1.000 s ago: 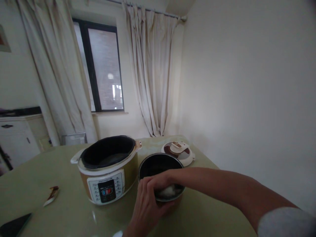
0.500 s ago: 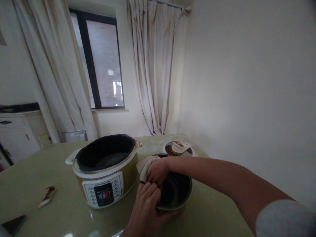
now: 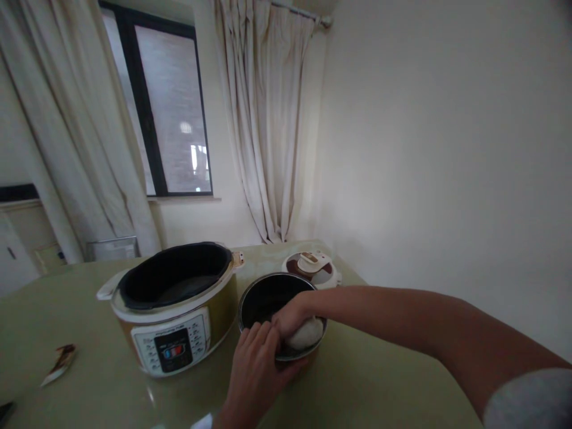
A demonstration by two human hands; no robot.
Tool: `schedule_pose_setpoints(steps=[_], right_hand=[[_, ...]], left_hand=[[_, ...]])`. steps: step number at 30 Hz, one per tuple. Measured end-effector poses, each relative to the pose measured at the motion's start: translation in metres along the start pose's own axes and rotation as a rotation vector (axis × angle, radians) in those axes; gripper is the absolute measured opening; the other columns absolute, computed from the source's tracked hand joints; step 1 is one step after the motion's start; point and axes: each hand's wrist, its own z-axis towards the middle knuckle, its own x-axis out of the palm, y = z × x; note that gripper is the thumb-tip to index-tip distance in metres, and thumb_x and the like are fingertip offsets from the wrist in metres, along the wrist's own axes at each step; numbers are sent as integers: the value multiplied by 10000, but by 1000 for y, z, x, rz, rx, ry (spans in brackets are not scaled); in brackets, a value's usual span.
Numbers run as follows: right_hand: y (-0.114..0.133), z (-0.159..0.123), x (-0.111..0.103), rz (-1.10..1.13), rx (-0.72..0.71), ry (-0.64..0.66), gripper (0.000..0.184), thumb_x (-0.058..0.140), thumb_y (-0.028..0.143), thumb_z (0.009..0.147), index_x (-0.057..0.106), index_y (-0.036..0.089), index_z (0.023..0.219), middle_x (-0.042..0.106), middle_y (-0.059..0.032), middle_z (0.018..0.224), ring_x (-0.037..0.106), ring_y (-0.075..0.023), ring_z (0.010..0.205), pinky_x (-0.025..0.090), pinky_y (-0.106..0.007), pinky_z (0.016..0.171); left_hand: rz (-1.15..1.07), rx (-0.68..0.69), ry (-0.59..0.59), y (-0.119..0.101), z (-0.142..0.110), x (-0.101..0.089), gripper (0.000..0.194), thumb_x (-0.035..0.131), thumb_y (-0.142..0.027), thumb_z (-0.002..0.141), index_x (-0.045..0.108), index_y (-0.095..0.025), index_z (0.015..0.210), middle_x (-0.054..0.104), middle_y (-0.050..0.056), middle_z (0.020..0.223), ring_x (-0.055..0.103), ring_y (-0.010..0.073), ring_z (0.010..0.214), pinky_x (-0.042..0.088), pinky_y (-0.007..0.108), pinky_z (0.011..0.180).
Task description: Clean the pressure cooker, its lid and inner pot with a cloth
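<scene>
A dark round inner pot (image 3: 259,296) with a thin pale rim stands on the table. My left hand (image 3: 257,363) grips its near left rim, fingers over the edge and thumb outside. Inside the pot, my right hand (image 3: 292,316) is closed on a whitish cloth (image 3: 307,335), which lies against the near right inner wall. The fingertips of my right hand are partly hidden by the cloth and the left hand. Just left of the pot is the body of an electric pressure cooker (image 3: 174,310), open at the top, with a control panel facing me.
Behind the pot lies the cooker's white and brown lid (image 3: 310,268). A small brown and white scrap (image 3: 60,363) rests on the left of the green table (image 3: 379,369). A dark object (image 3: 5,411) shows at the lower left edge. Curtains and a wall stand beyond.
My right hand has moved the cloth from the pot's left rim to the near right inside wall. My left hand still holds the rim. The view has shifted slightly right.
</scene>
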Motion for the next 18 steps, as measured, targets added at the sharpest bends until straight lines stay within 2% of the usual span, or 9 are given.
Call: schedule_pose_setpoints(steps=[2,4,6,7,9,12,14,16,18], right_hand=[[15,4,10,145,12,-56,113,753,223,756,679,156,703,617,-5,674,567,-181,663,483,-308,633],[29,4,18,299,-3,-181,129,610,282,888,664,169,857,613,-10,773,570,-167,723,497,-286,670],[41,-2,21,426,-41,-281,200,525,325,936,648,182,1004,623,-19,865,601,-162,786,518,-276,726],[44,-8,19,478,-58,-292,233,540,341,923,650,184,1053,634,-23,891,619,-165,807,527,-278,745],[47,-23,8,535,-32,-228,293,649,356,830,679,180,1063,659,-20,883,642,-172,792,537,-283,736],[45,-49,-19,439,177,9,336,808,318,640,726,178,934,669,2,773,626,-173,676,536,-287,646],[44,-58,-32,342,296,133,318,832,287,584,737,178,868,664,1,716,612,-183,628,530,-295,593],[46,-57,-30,359,273,131,297,818,266,583,741,172,854,670,-9,720,614,-193,637,520,-294,579],[48,-49,-17,468,141,-9,252,779,244,605,720,166,837,667,-3,747,603,-176,670,502,-273,608]], left_hand=[[-35,-47,-57,-4,0,2,454,773,-634,885,598,-230,995,687,61,958,664,268,877,515,404,780],[-63,-66,-122,-6,-2,4,491,782,-572,899,593,-212,1174,692,120,1161,677,310,1078,556,462,933],[-90,-59,-145,-5,-5,5,591,784,-492,919,536,-202,1370,638,170,1366,621,345,1292,524,532,1093],[-105,-62,-141,-3,-6,5,659,783,-461,927,487,-201,1454,598,186,1446,579,352,1373,502,553,1141],[-131,-81,-126,1,-9,5,814,788,-453,931,367,-202,1580,521,209,1555,505,364,1475,470,590,1192],[-151,-128,-151,6,-12,7,1023,821,-510,898,222,-202,1668,418,241,1646,419,395,1550,386,675,1248],[-168,-156,-189,7,-13,9,1134,850,-571,849,185,-190,1684,355,264,1680,370,424,1576,363,711,1250],[-189,-183,-215,5,-13,11,1211,870,-618,806,167,-183,1691,301,276,1701,339,444,1590,402,707,1227],[-208,-199,-220,3,-12,12,1231,877,-619,797,154,-192,1698,283,273,1708,346,443,1588,454,676,1202]])
